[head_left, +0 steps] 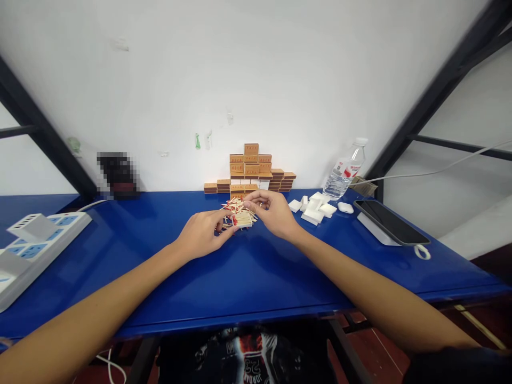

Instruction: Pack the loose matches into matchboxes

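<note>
- Near the centre of the frame, a small white matchbox tray [245, 226] sits at the left fingertips, its pale outer wall facing the wearer.
- The tray is packed with pale wooden matches [242, 219] lying lengthwise, side by side; their red heads bunch toward its left end.
- Behind and around it, a heap of loose matches [236, 204] spreads over the blue surface [240, 282], sticks pointing every way, red tips scattered through.
- The left hand [205, 232] comes in from lower left, its grip closed on the tray, thumb along the near side.
- The right hand [277, 214] arches over the heap's right side, thumb and forefinger drawn close together; I can't tell whether that grip has hold of a match.
- Just beyond, at centre, orange-brown matchboxes [252, 169] stand stacked in steps against the wall.
- Right of centre lies a jumble of white trays [313, 215], near a clear bottle [340, 181].
</note>
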Available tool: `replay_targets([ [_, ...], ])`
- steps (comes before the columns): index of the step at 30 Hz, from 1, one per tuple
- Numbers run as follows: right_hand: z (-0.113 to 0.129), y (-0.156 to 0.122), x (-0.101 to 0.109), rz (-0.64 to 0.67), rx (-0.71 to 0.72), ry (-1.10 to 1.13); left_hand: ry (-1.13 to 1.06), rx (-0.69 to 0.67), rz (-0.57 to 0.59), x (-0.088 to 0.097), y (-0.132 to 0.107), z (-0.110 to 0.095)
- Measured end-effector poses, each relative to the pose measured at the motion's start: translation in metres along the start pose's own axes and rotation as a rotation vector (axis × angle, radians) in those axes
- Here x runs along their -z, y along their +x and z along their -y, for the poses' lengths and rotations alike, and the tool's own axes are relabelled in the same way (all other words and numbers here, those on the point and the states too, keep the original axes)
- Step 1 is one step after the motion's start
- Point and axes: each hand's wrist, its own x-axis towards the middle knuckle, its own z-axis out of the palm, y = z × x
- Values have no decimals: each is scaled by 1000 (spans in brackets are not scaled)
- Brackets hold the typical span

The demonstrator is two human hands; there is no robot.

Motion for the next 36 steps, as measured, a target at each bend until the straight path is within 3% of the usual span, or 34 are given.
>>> replay_targets([
  [3,-4,0,-1,8,-23,6,-28,4,-37,0,0,1],
  [11,-8,-1,-1,59,21,-234,-41,23,-95,-2,1,4],
  [16,-7,2,3,-34,12,-292,18,104,-127,2,4,7],
  [18,-9,1,5,32,29,-385,50,187,-149,5,5,8],
  [20,-13,-1,6,195,75,-463,67,261,-160,7,6,9],
  [24,-22,-5,4,422,166,-533,67,302,-157,8,7,7],
  [30,-25,-7,2,490,172,-552,79,270,-157,5,5,8],
  [36,-15,0,21,492,159,-570,99,221,-122,3,5,13],
])
